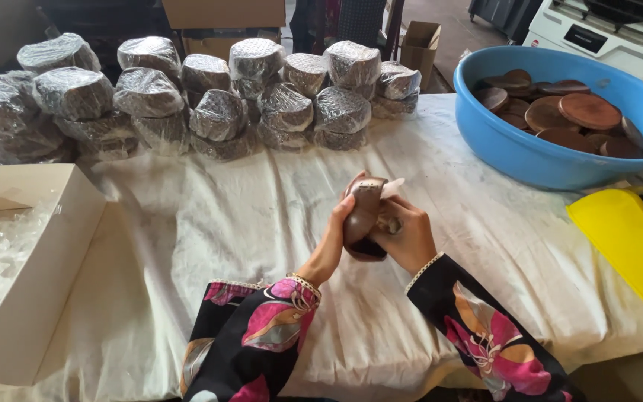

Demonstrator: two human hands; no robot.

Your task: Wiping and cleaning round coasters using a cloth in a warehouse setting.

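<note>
A brown round disc (363,216), shaped like a small lid, stands on edge above the white cloth in the middle of the table. My left hand (331,242) grips its left side with the fingers curled over the rim. My right hand (408,237) holds its right side and presses a small pale scrap (392,187) near the top edge. Both sleeves are black with pink flowers.
Several plastic-wrapped stacks (217,112) line the far side of the table. A blue basin (530,152) holds more brown discs at the right. A yellow plastic piece (626,242) lies beneath it. An open cardboard box (46,275) with clear plastic sits at left.
</note>
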